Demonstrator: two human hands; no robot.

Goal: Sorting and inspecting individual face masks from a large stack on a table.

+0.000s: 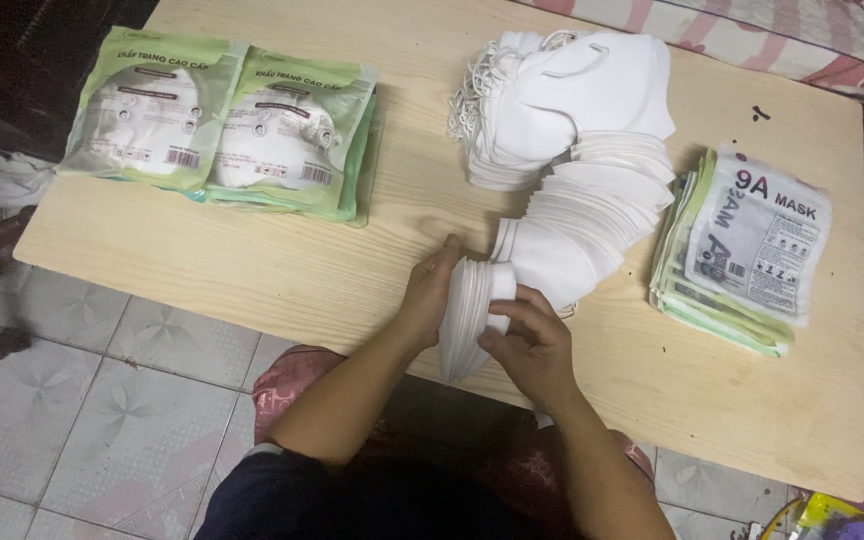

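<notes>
Both hands clamped on a small mask stack [467, 315]: my left hand [430, 290] flat against one side, right hand [532, 340] pinching the other, on the table [282, 270].

A wide strip of bare bench [252, 270] lies open between the filled green packs [222, 125] at the far left and the long curved row of white masks [582, 170]. That row blocks the middle. The flat pouch stack [742, 250] crowds the right; the near right corner is free.
</notes>
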